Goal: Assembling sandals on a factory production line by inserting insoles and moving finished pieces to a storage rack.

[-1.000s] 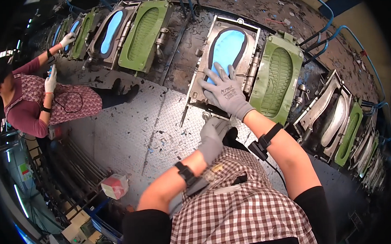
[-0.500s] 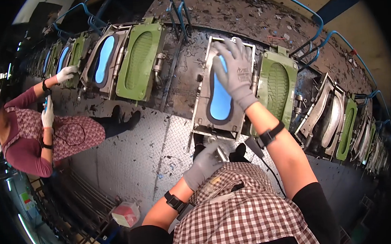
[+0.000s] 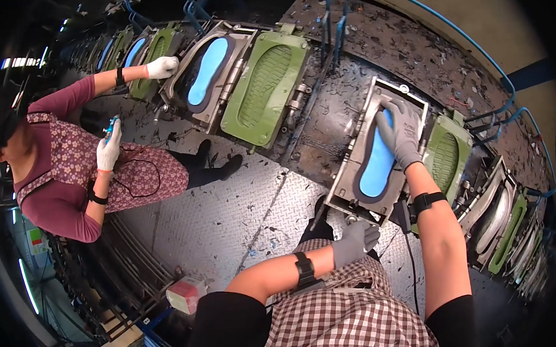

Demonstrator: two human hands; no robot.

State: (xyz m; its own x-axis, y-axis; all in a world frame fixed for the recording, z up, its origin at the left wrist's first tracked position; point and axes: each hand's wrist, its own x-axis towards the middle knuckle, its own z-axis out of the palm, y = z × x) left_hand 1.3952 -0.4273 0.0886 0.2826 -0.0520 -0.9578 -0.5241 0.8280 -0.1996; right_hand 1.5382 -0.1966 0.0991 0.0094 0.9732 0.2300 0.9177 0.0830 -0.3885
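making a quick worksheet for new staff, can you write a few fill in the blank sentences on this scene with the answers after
The right hand is over the far end of the ____ insole. The left hand wears a grey ____. The mould half to the right of that insole is ____. The co-worker wears an apron patterned with ____.

Missing words: blue; glove; green; flowers.

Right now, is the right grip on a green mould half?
No, the right grip lies over the upper part of the blue sole piece in the metal mould, left of the nearest green mould half.
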